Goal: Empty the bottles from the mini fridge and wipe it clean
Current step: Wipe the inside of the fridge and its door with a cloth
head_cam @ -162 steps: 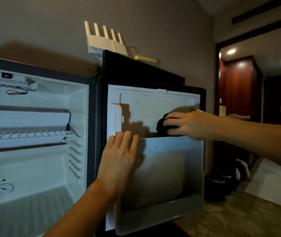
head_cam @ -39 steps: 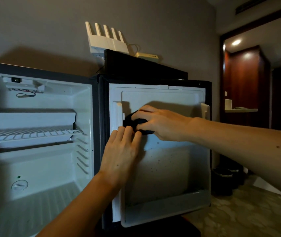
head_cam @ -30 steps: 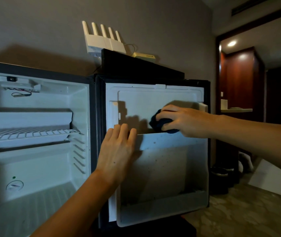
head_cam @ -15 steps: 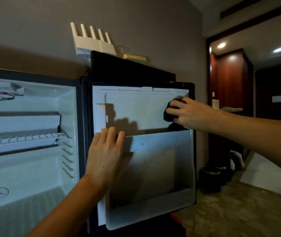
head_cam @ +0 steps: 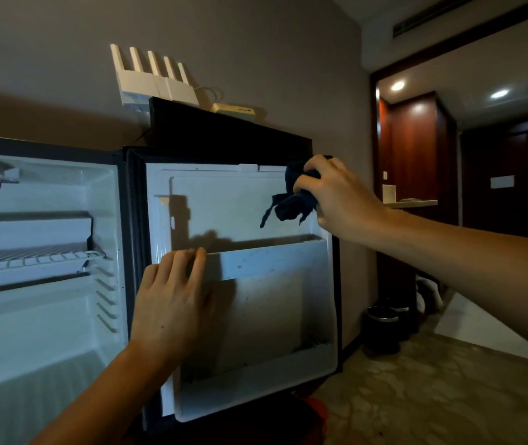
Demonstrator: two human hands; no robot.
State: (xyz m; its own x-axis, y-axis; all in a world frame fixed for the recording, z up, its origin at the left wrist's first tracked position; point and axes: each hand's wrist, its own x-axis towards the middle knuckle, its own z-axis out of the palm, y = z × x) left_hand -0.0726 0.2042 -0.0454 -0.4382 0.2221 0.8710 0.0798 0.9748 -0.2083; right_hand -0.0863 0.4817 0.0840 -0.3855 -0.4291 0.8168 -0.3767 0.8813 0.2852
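While the mini fridge (head_cam: 44, 284) stands wide open, we count no bottles in it: one wire shelf (head_cam: 31, 255) crosses the cabinet, and the two door shelves, an upper one (head_cam: 266, 255) and a lower one (head_cam: 256, 390), hold nothing we can see. Our left hand (head_cam: 169, 303) lies flat against the inner face of the door (head_cam: 224, 203), fingers straight and close together, their tips resting on the left end of the upper door shelf. Our right hand (head_cam: 336, 194) is curled round one dark blue cloth (head_cam: 291, 203), bunched at the top right corner of the door liner, with a loose end hanging down. On top of the fridge we see one white router (head_cam: 156, 81) with five antennas, and one small beige box (head_cam: 233, 109) just beside it. Dark specks dot the door liner. On the floor to the right of the door stands one dark round bin (head_cam: 381, 329).
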